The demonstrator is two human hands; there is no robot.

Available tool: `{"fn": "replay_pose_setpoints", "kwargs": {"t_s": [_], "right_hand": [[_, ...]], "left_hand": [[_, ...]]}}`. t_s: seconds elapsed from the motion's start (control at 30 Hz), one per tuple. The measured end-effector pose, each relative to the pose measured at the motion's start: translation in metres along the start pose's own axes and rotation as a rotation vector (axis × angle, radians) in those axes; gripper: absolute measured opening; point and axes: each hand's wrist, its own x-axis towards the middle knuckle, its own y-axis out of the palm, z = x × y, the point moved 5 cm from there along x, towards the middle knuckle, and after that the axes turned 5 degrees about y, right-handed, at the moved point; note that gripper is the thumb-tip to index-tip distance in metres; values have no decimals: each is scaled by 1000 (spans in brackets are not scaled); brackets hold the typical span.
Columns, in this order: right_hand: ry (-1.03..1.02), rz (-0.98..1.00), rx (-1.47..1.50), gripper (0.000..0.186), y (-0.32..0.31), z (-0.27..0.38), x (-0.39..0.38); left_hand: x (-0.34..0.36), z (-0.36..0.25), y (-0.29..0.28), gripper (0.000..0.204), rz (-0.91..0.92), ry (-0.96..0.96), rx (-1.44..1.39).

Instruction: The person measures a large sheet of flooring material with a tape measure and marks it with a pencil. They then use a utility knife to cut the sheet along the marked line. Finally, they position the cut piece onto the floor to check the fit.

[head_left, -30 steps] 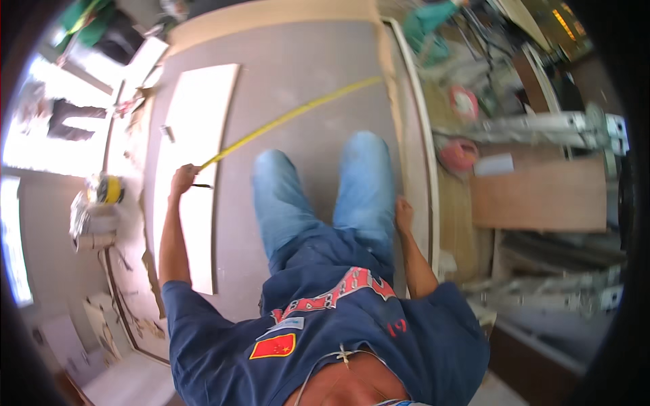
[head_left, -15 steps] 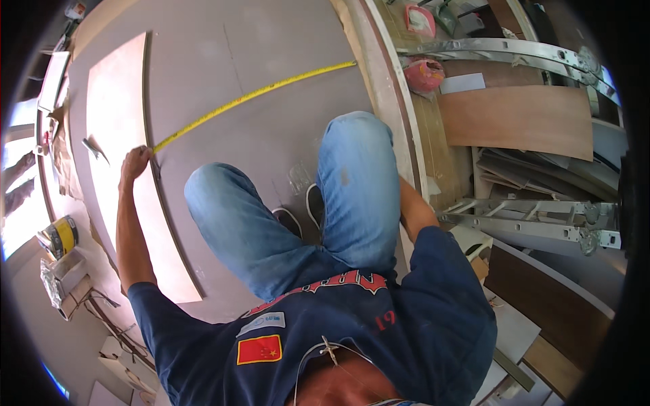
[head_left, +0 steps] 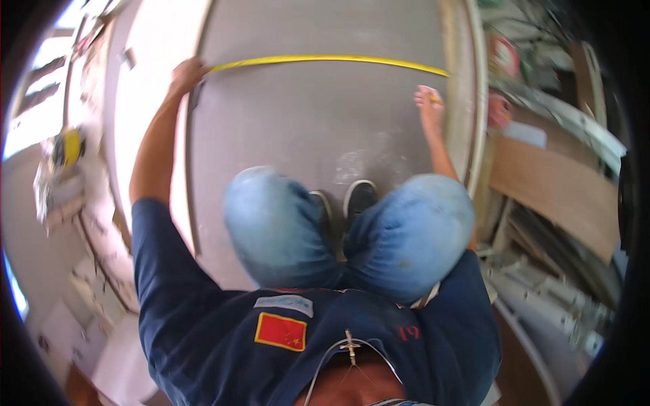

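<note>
A yellow tape measure (head_left: 325,59) stretches across a large grey board (head_left: 298,128), bowed slightly, its right end at the board's pale right edge. My left hand (head_left: 187,73) is closed round the tape's left end, at the edge of a long pale panel (head_left: 152,47) lying over the grey board; whether the tape's case sits inside my fingers is hidden. Just below the tape's right end is my right hand (head_left: 428,103), fingers curled on a small yellow thing, too blurred to name. This hand is apart from the tape.
My bent knees and shoes (head_left: 360,197) are at the near side of the grey board. To the right lie a brown wooden panel (head_left: 555,189), metal ladder parts (head_left: 575,115) and stacked boards. A yellow and black roll-like item (head_left: 70,147) stands at the left.
My right hand has come out from beside my right knee up toward the tape's right end. The view has shifted and turned; my left hand keeps hold of the tape.
</note>
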Motion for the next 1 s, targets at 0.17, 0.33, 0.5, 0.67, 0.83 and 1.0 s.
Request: {"fn": "replay_pose_setpoints", "kwargs": {"t_s": [0.17, 0.33, 0.5, 0.67, 0.83, 1.0], "right_hand": [[-173, 406, -99, 23, 78, 97, -11], [-551, 777, -602, 14, 148, 214, -14], [-353, 665, -283, 16, 225, 226, 29], [-256, 819, 129, 19, 365, 198, -24], [-331, 696, -14, 17, 398, 182, -25], [-249, 735, 135, 16, 413, 171, -17]], "left_hand": [[-2, -22, -4, 22, -22, -104, 76], [4, -7, 19, 23, -44, -151, 119], [17, -23, 18, 24, -60, -146, 69], [51, 44, 94, 19, -321, 66, 382], [71, 13, 74, 17, -368, 29, 127], [69, 20, 79, 19, -247, -12, 138]]}}
